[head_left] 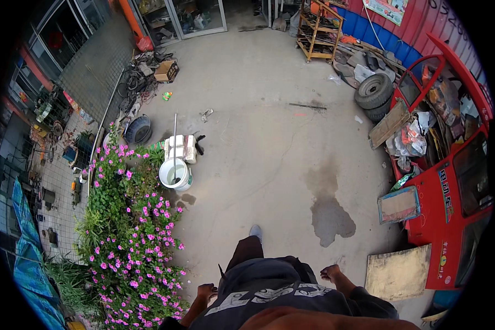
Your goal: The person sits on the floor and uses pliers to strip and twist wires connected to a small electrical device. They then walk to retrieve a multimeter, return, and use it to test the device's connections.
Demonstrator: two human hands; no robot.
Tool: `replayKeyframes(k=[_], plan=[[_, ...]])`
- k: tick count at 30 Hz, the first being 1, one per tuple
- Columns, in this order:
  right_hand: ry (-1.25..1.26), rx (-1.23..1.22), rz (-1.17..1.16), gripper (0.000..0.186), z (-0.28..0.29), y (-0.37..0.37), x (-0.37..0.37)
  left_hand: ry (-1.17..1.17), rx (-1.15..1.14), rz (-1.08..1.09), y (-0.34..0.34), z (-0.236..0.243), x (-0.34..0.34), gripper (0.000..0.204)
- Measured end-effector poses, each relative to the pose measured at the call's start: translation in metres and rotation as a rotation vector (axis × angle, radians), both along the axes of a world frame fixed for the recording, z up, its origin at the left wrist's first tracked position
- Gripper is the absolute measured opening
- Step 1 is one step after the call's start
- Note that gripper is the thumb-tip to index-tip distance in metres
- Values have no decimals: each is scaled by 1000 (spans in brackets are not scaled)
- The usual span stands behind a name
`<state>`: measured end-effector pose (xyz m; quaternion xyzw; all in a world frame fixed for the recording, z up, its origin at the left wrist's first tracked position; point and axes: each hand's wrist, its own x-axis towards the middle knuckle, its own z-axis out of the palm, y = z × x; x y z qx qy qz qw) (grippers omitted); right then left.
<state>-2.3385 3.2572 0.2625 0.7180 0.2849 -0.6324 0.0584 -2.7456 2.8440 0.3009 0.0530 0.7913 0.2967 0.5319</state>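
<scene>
My left hand (pixel 206 291) hangs low beside my body, closest to the flowering bush, with its fingers loosely curled. On the other side my right hand (pixel 330 273) is held a little out from my waist, its fingers curled in and nothing showing in them. Neither hand touches anything. One foot, in a grey shoe (pixel 256 232), is forward on the concrete. Ahead to the left stands a white bucket (pixel 188 180) with a long-handled tool (pixel 175 129) upright in it. White blocks (pixel 190 148) are stacked right behind the bucket.
Pink flowers (pixel 135 242) line the left, with a black tub (pixel 138 130) beyond. On the right are a red vehicle (pixel 434 214), boards (pixel 399 269), tyres (pixel 374 91) and scrap. A wooden rack (pixel 319 33) stands far off. A wet patch (pixel 331 220) darkens the concrete.
</scene>
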Motion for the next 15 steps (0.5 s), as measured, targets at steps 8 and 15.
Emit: replayKeyframes(k=[8, 15], plan=[[222, -231, -328, 26, -82, 34, -119, -47, 69, 667, 137, 19, -244, 29], [385, -253, -155, 30, -66, 300, -293, -67, 42, 716, 264, -9, -342, 25]])
